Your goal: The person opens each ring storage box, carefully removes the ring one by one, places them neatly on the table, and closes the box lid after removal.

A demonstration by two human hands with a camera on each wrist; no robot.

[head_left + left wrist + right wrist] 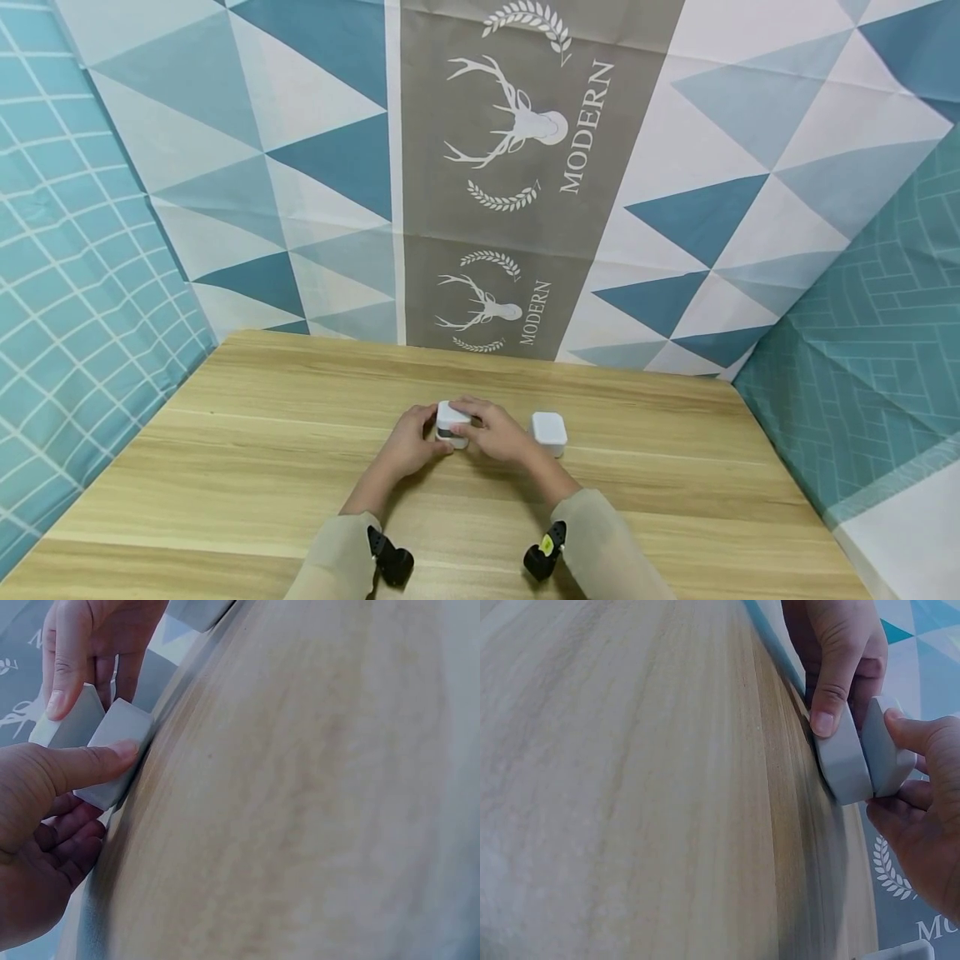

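In the head view my left hand (411,443) and right hand (491,429) meet around two small white rounded-square blocks, one over the other. My left hand pinches the lower block (120,750) by its sides, thumb along the near face, close against the wooden table. The upper block (889,754) is in my right hand, thumb on one side and fingers on the other. It sits slightly tilted over the lower one, with a narrow gap between them in the right wrist view. From the head, a dark band shows between the two.
Another white rounded-square block (549,431) stands on the wooden table (660,500), just right of my right hand. A patterned cloth backdrop (480,233) rises behind the table's far edge. Tiled-pattern cloths hang at the left and right sides.
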